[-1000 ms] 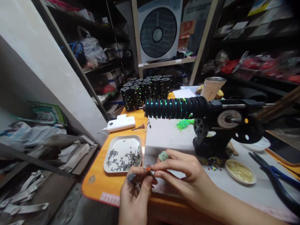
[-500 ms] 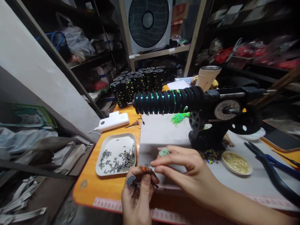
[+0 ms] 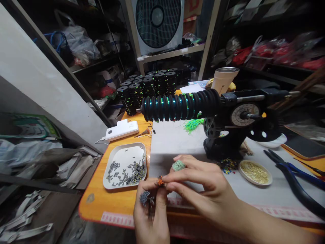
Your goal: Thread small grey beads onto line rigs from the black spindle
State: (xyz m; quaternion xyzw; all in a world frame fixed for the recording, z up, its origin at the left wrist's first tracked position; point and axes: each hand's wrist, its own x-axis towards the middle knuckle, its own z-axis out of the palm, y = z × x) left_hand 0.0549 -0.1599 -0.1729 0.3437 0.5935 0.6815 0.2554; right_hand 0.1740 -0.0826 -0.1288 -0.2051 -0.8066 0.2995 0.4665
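Observation:
My left hand (image 3: 151,213) is closed round a bunch of thin dark pins with grey bead heads (image 3: 144,197), held upright near the table's front edge. My right hand (image 3: 200,184) pinches a small orange bit (image 3: 159,181) at the top of that bunch, its fingertips touching my left thumb. A green ring (image 3: 178,165) sits on a right finger. Both hands hover over the grey mat (image 3: 177,142), just right of a white tray (image 3: 111,184) holding several small grey pieces.
A black winding machine (image 3: 233,125) with a row of spools (image 3: 177,107) stands behind my hands. Stacked black spools (image 3: 149,88) sit at the back. A white power bank (image 3: 122,129), a dish of gold beads (image 3: 255,172), pliers (image 3: 291,179) and a cup (image 3: 223,80) lie around.
The camera view has dipped and shifted a little. My right fingertips have closed in on the orange bit at the top of the bunch; both hands stay in much the same place.

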